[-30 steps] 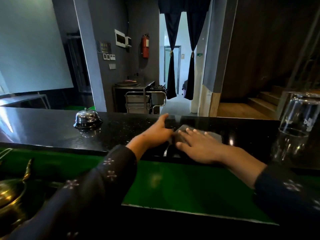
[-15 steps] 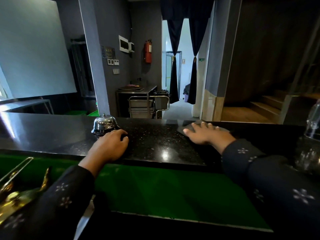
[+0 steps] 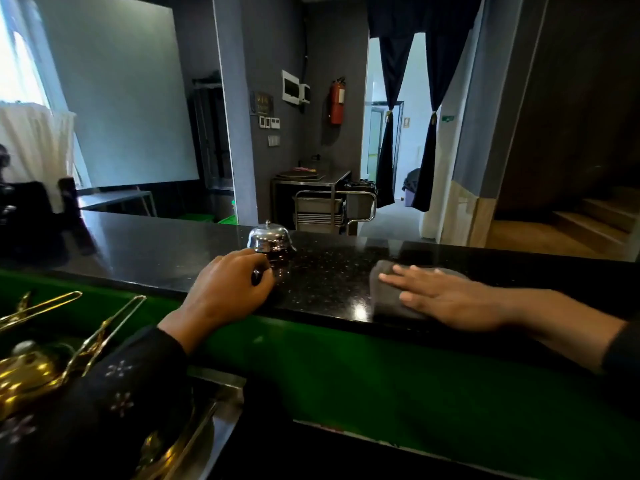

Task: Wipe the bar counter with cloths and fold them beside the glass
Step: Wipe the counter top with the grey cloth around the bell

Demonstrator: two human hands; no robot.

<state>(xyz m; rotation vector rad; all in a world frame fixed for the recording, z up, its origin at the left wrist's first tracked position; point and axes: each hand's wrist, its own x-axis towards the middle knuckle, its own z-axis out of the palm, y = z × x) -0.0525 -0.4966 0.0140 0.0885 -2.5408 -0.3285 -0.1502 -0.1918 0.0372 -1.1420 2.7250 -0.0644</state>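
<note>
A grey cloth (image 3: 384, 296) lies on the black speckled bar counter (image 3: 322, 271), close to its near edge. My right hand (image 3: 446, 296) presses flat on the cloth with its fingers spread and pointing left. My left hand (image 3: 228, 292) rests curled on the counter's near edge, just in front of a chrome call bell (image 3: 269, 239). A small dark spot shows by its fingers; I cannot tell what it is. The glass is out of view.
A green ledge (image 3: 346, 372) runs below the counter. Brass vessels and tongs (image 3: 52, 358) sit at the lower left on a metal tray. Dark objects (image 3: 31, 216) stand on the counter's far left. Behind the bar are a steel trolley (image 3: 332, 206) and a curtained doorway.
My right hand has drawn the cloth from the counter's far edge toward the near edge. My left hand left the cloth and settled by the bell. The view swung left and the glass dropped out.
</note>
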